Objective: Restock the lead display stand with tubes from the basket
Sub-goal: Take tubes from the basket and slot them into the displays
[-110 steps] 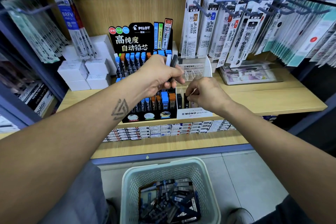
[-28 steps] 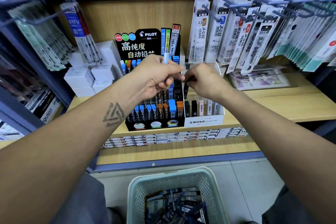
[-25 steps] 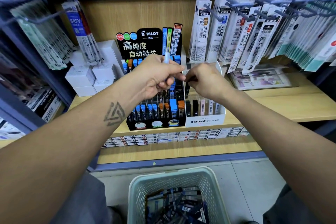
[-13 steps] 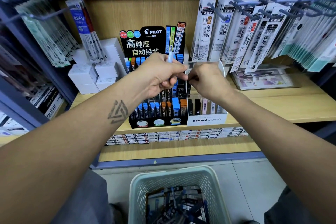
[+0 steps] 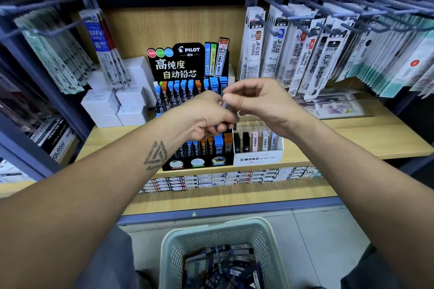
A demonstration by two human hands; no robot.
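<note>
The black Pilot lead display stand (image 5: 187, 63) stands on the wooden shelf, with rows of blue- and orange-capped tubes. Beside it on the right is a white MONO stand (image 5: 258, 158) holding black, pink and pale tubes. My left hand (image 5: 204, 116) is curled in front of the black stand; what it grips is mostly hidden. My right hand (image 5: 258, 101) meets it, thumb and forefinger pinching a pale lead tube (image 5: 224, 105) at the left hand's fingertips. The pale green basket (image 5: 211, 233) sits on the floor below, with several dark tubes in it.
White boxes (image 5: 117, 105) are stacked left of the stand. Refill packs hang on hooks at the upper right (image 5: 305, 54) and upper left (image 5: 58, 54). Small flat boxes (image 5: 223, 177) line the lower shelf. A clear tray (image 5: 328, 105) lies at the right.
The hands have come together. The pale tube that poked up above my left hand is now pinched by my right fingers. The view has shifted slightly.
</note>
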